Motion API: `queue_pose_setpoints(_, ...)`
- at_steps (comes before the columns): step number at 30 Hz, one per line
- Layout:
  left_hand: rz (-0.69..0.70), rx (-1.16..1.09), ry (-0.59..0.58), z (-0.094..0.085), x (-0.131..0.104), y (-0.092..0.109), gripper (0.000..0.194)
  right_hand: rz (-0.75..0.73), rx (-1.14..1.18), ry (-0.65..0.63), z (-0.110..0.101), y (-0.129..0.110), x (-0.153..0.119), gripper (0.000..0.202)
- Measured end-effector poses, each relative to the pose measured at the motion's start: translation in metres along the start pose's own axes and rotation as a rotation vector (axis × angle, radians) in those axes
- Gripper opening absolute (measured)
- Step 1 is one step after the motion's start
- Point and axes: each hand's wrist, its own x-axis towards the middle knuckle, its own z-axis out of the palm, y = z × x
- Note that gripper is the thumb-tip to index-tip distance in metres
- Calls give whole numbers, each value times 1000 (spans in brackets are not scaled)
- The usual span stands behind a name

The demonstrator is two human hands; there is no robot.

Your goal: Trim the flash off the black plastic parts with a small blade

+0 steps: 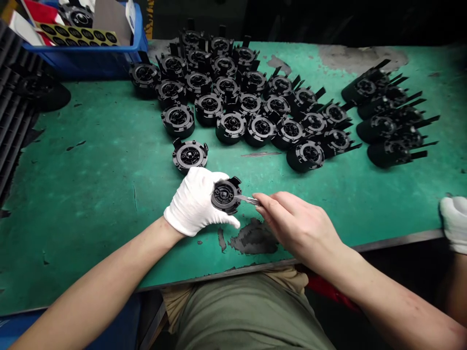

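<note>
My left hand (195,201), in a white glove, is closed around a round black plastic part (223,194), its ribbed end turned up. My bare right hand (297,218) pinches a small knife (250,200), a slim pointed metal blade. The tip reaches over the face of the part, near its centre; whether it touches cannot be made out. Just beyond my left glove another black part (190,154) of the same kind stands on the green table (102,194).
Many like black parts (232,125) stand in rows behind my hands, with a further group (386,121) at the right. A blue bin (91,61) with sticker sheets stands at the back left. A grey slatted rack (16,107) lies left. Another person's gloved hand (455,221) rests at the right edge.
</note>
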Motion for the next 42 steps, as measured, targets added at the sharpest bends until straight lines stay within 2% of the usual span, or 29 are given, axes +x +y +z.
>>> queue_pose_setpoints(5,-18,72,-38,-6,0,6,115,54,19,-24,5,-3,-6,22)
queue_pose_setpoints(8,-61,-34,-78,-9,-2,10,106,58,16,-21,8,-3,-8,23)
queue_pose_setpoints(12,-151,-192,-117,-12,-5,7,106,46,21,0,11,0,-8,23)
queue_pose_setpoints(16,-120,-243,-192,-14,-4,3,111,36,18,18,14,-2,-7,22)
queue_pose_setpoints(21,-118,-174,-265,-16,-2,4,107,31,-53,35,15,-7,-10,24)
queue_pose_setpoints(29,-122,-207,-246,-15,-1,4,106,5,-60,19,15,-13,-12,26)
queue_pose_setpoints(33,-124,-212,-229,-14,-2,3,106,-2,-32,13,17,-9,-11,25)
queue_pose_setpoints(38,-252,-234,-99,-10,-5,9,103,149,233,74,10,-2,-16,29)
queue_pose_setpoints(42,-308,-415,-86,-12,-9,21,97,134,302,50,11,-6,-27,31)
